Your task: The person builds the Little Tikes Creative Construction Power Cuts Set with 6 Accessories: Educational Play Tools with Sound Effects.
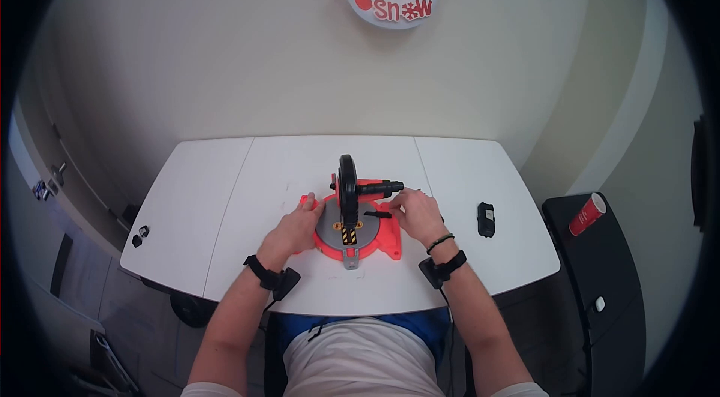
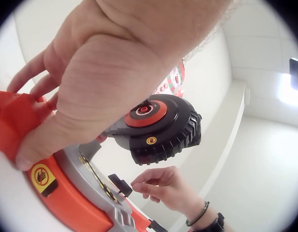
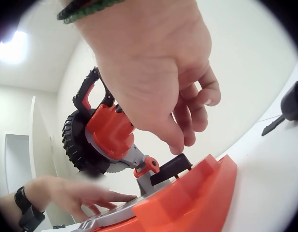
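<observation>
A toy miter saw [image 1: 347, 190] with a black blade guard and an orange-red base [image 2: 81, 208] stands on the white table. My left hand [image 1: 298, 228] grips the left side of the base, thumb on its front edge near a yellow warning sticker [image 2: 42, 177]. Over the base's right side is my right hand [image 1: 418, 217], its fingers loosely bent. In the right wrist view, its thumb and index fingertips are right at the upper edge of a small black clamp piece [image 3: 172, 169], whose outline stays visible below them. The saw's black handle [image 3: 81, 99] is raised.
A black device [image 1: 486, 219] lies on the table to the right. Small black pieces [image 1: 140, 236] lie at the far left edge. Beside the base is a black screwdriver-like piece [image 3: 289, 106]. A red can [image 1: 587, 215] lies on a dark side surface at the right.
</observation>
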`<state>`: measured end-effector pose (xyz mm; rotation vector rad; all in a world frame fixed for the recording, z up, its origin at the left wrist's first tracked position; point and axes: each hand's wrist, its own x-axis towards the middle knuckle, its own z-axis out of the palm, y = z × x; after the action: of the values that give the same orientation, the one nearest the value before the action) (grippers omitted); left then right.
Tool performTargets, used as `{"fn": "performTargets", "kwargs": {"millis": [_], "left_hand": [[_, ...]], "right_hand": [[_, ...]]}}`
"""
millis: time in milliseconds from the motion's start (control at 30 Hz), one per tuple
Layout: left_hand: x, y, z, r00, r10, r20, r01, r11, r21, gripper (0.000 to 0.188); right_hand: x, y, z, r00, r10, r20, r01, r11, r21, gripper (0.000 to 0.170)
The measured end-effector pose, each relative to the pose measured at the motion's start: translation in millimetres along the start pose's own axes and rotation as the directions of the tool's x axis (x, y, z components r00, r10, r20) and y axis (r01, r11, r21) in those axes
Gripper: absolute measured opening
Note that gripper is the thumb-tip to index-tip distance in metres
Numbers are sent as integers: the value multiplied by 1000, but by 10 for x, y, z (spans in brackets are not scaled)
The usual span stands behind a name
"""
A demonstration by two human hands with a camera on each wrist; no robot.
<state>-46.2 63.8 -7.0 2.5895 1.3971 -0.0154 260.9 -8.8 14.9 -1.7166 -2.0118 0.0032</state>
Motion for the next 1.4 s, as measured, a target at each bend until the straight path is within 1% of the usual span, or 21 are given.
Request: {"fn": "performTargets", "kwargs": {"millis": [167,233,333,367,433,567,633,667,733,767,833,867,933,1067,1133,1167,1233,1267,1333,1367,1400], "left_hand": [[19,-13,28,1000,-1,-6,1,1000,12,122],[11,10,-14,1000,-8,17,8,1000,16,122],[-23,68,-86,999,-27,35,27,1000,5,123],[-23,51,-73,999,-29,35,29,1000,2,123],[-27,29,-33,1000,0,3,0,1000,-30,110],[3,37,-40,1000,-6,12,6,1000,-20,111],[24,8,-30,999,-17,33,16,1000,16,125],[31,3,-12,999,-17,33,16,1000,14,125],[11,1,-3,1000,0,1,0,1000,4,124],[-10,9,-18,1000,-4,2,4,1000,2,124],[-39,52,-78,1000,-15,11,16,999,-46,109],[-42,62,-92,1000,-14,12,15,999,-46,109],[-44,76,-105,999,-24,33,25,999,-25,111],[-57,70,-94,1000,-19,17,20,999,-46,113],[-26,43,-60,1000,-13,10,13,999,-52,114],[-6,29,-36,1000,-13,8,13,999,-50,114],[6,3,-2,1000,1,-4,-1,1000,-7,124],[8,4,1,1000,0,-4,0,1000,-9,124],[6,-1,-12,1000,-8,11,8,1000,-1,124],[1,5,-18,1000,-7,12,7,1000,1,124],[-5,9,-22,1000,-7,11,7,1000,-15,124]], "right_hand": [[-4,26,62,1000,8,24,-8,1000,11,12],[-3,22,42,999,17,32,-18,1000,2,13],[2,15,34,999,9,-32,-8,999,34,11],[11,13,38,1000,7,-30,-6,999,33,11],[10,22,49,999,19,28,-19,1000,3,10],[2,-12,29,1000,-2,25,3,1000,-12,12],[-1,-86,15,998,-8,-67,11,999,35,12],[0,-97,21,998,-9,-65,11,999,33,12],[-6,-119,53,992,-18,-128,26,998,60,11],[-12,-99,117,992,-21,-125,29,998,61,11],[-15,-55,234,990,-78,-116,80,997,13,11],[-10,-43,241,990,-77,-116,79,997,13,11],[11,-30,240,963,-156,-222,152,988,-34,11],[4,10,322,975,-141,-172,145,989,11,10],[2,5,332,976,-159,-149,152,987,-57,10],[6,6,326,976,-160,-151,153,987,-58,10],[15,-3,318,969,-151,-197,156,988,8,9],[17,12,332,969,-153,-196,157,988,8,9],[21,4,349,982,-154,-109,154,988,-11,9],[10,-9,330,982,-152,-110,152,988,-10,9],[-2,-19,307,969,-188,-158,183,982,-46,10]]}}
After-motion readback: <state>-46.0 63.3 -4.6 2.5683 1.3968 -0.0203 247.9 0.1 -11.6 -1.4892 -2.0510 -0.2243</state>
